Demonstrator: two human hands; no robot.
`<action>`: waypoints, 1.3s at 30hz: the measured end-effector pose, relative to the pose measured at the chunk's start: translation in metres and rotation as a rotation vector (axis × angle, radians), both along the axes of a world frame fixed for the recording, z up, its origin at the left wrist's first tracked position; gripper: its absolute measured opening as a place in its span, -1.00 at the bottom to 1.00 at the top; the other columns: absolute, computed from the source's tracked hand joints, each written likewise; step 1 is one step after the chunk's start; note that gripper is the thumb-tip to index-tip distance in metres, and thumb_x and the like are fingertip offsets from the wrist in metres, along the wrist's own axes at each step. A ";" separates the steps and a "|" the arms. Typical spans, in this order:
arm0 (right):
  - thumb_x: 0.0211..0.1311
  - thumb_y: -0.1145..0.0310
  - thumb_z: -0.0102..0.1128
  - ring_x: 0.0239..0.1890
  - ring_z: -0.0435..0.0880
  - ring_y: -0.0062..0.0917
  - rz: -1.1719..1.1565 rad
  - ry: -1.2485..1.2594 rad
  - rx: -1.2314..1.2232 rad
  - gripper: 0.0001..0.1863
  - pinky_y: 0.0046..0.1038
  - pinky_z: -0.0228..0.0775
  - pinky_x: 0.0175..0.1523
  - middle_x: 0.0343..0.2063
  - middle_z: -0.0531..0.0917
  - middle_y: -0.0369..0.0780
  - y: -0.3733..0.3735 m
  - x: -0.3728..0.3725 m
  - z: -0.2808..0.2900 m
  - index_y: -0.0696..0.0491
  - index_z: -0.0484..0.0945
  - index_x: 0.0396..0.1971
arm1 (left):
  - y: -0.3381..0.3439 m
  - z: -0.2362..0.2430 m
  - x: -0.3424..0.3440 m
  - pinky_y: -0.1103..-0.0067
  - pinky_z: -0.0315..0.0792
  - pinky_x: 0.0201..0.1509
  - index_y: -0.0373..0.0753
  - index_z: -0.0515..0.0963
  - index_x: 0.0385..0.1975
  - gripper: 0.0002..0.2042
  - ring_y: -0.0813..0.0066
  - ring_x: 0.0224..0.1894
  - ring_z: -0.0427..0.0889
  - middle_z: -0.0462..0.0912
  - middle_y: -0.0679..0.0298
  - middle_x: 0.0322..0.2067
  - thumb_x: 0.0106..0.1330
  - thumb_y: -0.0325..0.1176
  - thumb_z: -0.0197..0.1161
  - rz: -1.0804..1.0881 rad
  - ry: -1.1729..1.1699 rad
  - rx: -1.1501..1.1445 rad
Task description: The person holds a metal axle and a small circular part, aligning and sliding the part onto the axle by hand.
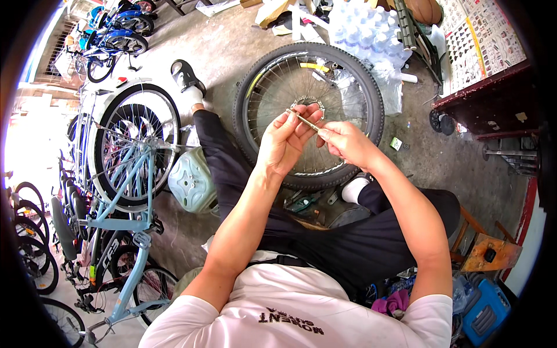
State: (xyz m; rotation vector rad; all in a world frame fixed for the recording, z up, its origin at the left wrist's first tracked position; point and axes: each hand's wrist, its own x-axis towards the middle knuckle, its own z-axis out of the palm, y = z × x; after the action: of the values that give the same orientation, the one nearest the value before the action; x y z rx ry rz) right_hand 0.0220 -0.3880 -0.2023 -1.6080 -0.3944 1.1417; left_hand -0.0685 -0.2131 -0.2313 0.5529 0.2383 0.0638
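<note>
A thin metal rod [306, 122], like an axle, is held diagonally in front of me. My left hand [281, 142] pinches its upper-left end between thumb and fingers, palm turned partly up. My right hand [345, 142] grips its lower-right end with thumb and index finger. Beneath both hands a bicycle wheel [365, 81] with a knobby tyre lies flat on the concrete floor, its hub disc [316, 100] partly hidden behind my fingers.
At left stand a light-blue bicycle [127, 182], other bikes [119, 43] and a pale-blue plastic piece [191, 180]. Wrapped bottles [365, 29] lie at the back. A dark red cabinet [481, 101], wooden stool [487, 249] and blue case [484, 307] are at right. Tools [301, 203] lie below the wheel.
</note>
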 end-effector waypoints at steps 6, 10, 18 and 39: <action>0.44 0.18 0.04 -0.53 0.46 -0.63 0.004 -0.294 -0.030 -0.64 -0.43 0.28 -0.39 -0.62 0.54 -0.27 0.002 0.000 -0.009 0.19 0.63 -0.31 | -0.008 -0.015 -0.002 0.30 0.51 0.15 -0.30 0.50 0.04 -0.64 0.40 -0.04 0.64 0.64 0.18 -0.01 0.50 -0.11 0.16 0.012 0.182 0.172; 0.44 0.19 0.04 -0.57 0.44 -0.61 -0.052 -0.277 -0.023 -0.65 -0.42 0.27 -0.41 -0.68 0.48 -0.28 -0.008 0.009 -0.005 0.17 0.62 -0.38 | -0.028 -0.039 -0.014 0.36 0.48 0.09 -0.19 0.45 0.11 -0.54 0.45 -0.04 0.62 0.64 0.31 0.02 0.49 0.08 0.10 -0.075 0.364 0.144; 0.46 0.25 0.03 -0.56 0.31 -0.75 0.033 -0.238 -0.097 -0.71 -0.56 0.14 -0.44 -0.64 0.38 -0.43 -0.009 0.006 -0.002 0.13 0.57 -0.40 | -0.020 -0.039 -0.015 0.35 0.43 0.13 -0.20 0.39 0.28 -0.53 0.40 0.12 0.52 0.53 0.24 0.17 0.51 -0.08 0.13 -0.046 0.092 -0.015; 0.41 0.22 0.10 -0.53 0.64 -0.02 -0.054 -1.192 -0.179 -0.78 -0.04 0.38 -0.48 -0.61 0.62 -0.07 0.006 -0.019 -0.001 0.06 0.48 -0.34 | -0.013 -0.001 0.003 0.53 0.46 -0.15 -0.12 0.58 -0.22 -0.82 0.65 -0.25 0.59 0.68 0.40 -0.19 0.38 -0.20 0.35 0.199 0.319 0.211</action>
State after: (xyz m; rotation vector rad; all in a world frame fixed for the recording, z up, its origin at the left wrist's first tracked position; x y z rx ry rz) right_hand 0.0029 -0.3818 -0.2037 -2.3162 -1.0041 0.0439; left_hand -0.0653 -0.2261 -0.2320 0.7483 0.6023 0.1960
